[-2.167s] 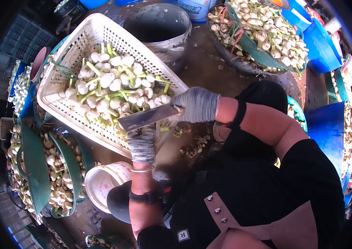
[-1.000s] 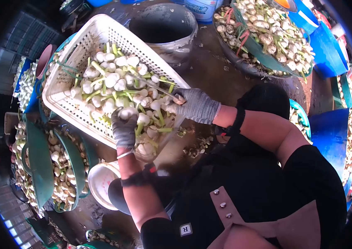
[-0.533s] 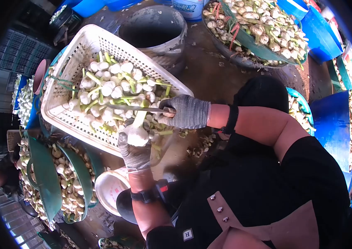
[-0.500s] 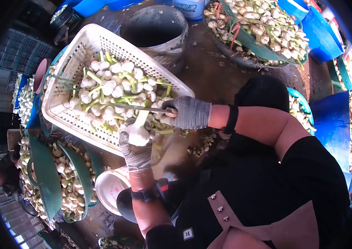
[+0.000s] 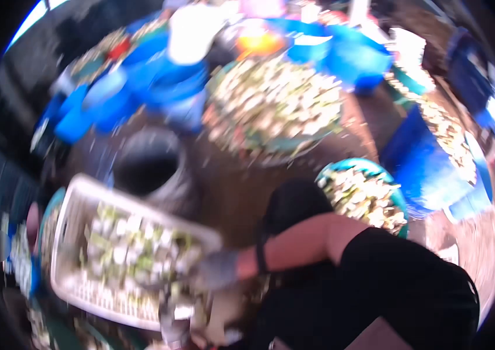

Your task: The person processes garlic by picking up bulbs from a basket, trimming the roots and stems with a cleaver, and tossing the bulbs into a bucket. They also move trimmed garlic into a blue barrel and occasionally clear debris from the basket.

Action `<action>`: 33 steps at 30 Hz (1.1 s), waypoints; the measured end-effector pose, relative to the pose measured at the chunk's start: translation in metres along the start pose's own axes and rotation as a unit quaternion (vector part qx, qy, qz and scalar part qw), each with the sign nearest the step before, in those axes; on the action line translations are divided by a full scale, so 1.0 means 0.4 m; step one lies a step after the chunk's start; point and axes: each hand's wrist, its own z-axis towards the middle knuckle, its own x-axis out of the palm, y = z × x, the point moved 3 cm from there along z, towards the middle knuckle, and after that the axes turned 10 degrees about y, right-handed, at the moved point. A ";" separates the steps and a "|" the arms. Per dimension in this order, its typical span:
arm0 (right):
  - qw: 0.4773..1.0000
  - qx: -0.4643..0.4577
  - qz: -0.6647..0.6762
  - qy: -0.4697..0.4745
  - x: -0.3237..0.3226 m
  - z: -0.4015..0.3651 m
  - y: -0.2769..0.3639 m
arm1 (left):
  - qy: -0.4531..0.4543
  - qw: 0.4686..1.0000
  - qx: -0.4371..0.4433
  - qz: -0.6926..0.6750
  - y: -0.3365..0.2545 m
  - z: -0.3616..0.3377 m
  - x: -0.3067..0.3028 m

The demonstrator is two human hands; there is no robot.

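The view is smeared by motion. My right hand (image 5: 217, 271), in a grey glove, is at the near right corner of a white plastic basket (image 5: 137, 195). Its fingers look closed; the knife it grips shows only as a faint dark streak. Just below, my gloved left hand (image 5: 173, 326) is closed around a garlic bulb (image 5: 183, 311), seen as a pale patch. Inside the basket lies a heap of garlic bulbs (image 5: 134, 245) with short green stems.
Beyond the basket stands a dark round tub (image 5: 169, 192). A large tub heaped with garlic (image 5: 276, 102) is farther back. A teal-rimmed tub of garlic (image 5: 364, 201) stands to my right, near a blue bin (image 5: 434, 169). Several blue containers (image 5: 160, 76) line the back left.
My view has swung up and to the right, so basket and hands now appear lower and farther left. More blue containers show at the back. The knife and bulb have become blurred.
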 end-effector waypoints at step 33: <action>0.756 0.299 0.578 -0.072 -0.093 0.065 0.103 | -0.070 0.944 0.210 0.245 -0.029 -0.003 0.047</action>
